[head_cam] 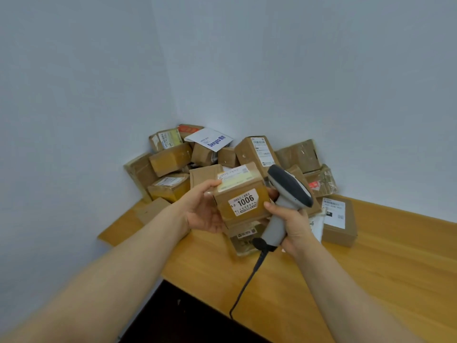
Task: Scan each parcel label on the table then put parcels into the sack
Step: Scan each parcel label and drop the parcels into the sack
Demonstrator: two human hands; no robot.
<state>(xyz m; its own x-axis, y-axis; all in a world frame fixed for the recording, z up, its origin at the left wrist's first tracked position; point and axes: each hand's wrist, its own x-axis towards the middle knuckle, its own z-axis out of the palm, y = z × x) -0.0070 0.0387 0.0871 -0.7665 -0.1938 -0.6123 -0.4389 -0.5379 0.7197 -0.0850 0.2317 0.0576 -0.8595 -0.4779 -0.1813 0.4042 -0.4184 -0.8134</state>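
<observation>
— Where is it open?
— The bare wooden table (pixel 371 280), near right.
— What blocks the back?
— The parcel heap (pixel 173 159) fills the far corner. A labelled box (pixel 338 226) lies to the right, and the scanner cable (pixel 258 262) crosses the front edge.

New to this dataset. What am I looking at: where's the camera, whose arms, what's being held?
No robot here: a person works with bare hands, and the single picture comes from a camera on their head, looking forward and down. The left hand holds a small brown cardboard box with a white 1006 label. The right hand grips a grey handheld barcode scanner with a black cable, beside the box. Behind, a pile of brown cardboard parcels fills the corner of the wooden table. No sack is in view.
</observation>
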